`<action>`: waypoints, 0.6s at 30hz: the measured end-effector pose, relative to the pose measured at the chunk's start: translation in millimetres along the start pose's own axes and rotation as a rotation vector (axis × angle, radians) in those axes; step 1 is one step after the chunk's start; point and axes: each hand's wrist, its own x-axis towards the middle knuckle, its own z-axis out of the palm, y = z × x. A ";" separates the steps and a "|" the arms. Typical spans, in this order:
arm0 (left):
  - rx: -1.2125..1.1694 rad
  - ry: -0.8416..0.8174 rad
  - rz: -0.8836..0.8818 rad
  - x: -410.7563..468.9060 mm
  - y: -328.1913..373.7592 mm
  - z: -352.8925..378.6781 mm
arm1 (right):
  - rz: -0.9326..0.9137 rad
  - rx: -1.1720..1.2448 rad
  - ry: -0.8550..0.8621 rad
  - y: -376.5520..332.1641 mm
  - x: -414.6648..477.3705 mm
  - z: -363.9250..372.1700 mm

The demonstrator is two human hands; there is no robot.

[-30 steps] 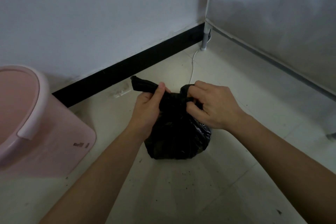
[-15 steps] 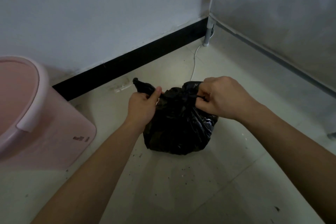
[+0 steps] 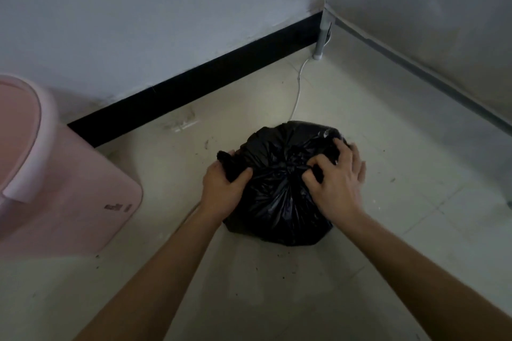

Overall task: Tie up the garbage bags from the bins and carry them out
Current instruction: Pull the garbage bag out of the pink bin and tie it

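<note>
A black garbage bag (image 3: 279, 202) sits on the pale tiled floor near the wall corner, its top gathered into a twisted knot at the middle. My left hand (image 3: 223, 188) grips one black tail of the bag on its left side. My right hand (image 3: 336, 177) clutches the other tail on the right, thumb and forefinger pinching the plastic, the other fingers spread over the bag's top. Both hands press low against the bag.
A pink bin (image 3: 55, 188) with a lid stands at the left edge. A white cable (image 3: 297, 91) runs along the floor from a metal leg (image 3: 322, 36) in the corner. A black skirting board (image 3: 194, 86) lines the wall. Dirt specks dot the floor.
Both hands have drawn the bag's tails apart and down, so the knot sits tight on the bag's top. The bag looks flatter and wider than before.
</note>
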 end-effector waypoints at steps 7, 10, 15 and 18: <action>-0.125 0.077 -0.140 -17.3 4.5 0.6 | 0.198 0.448 0.086 -33.6 -16.0 -5.0; -0.121 0.158 -0.159 -34.0 37.5 -11.7 | 0.177 0.489 0.147 -62.8 -24.6 -33.9; -0.180 0.258 -0.119 -70.5 145.4 -50.7 | 0.152 0.503 0.220 -118.7 -24.5 -137.3; -0.172 0.274 -0.039 -97.7 229.0 -85.1 | 0.091 0.510 0.249 -160.5 -18.5 -225.6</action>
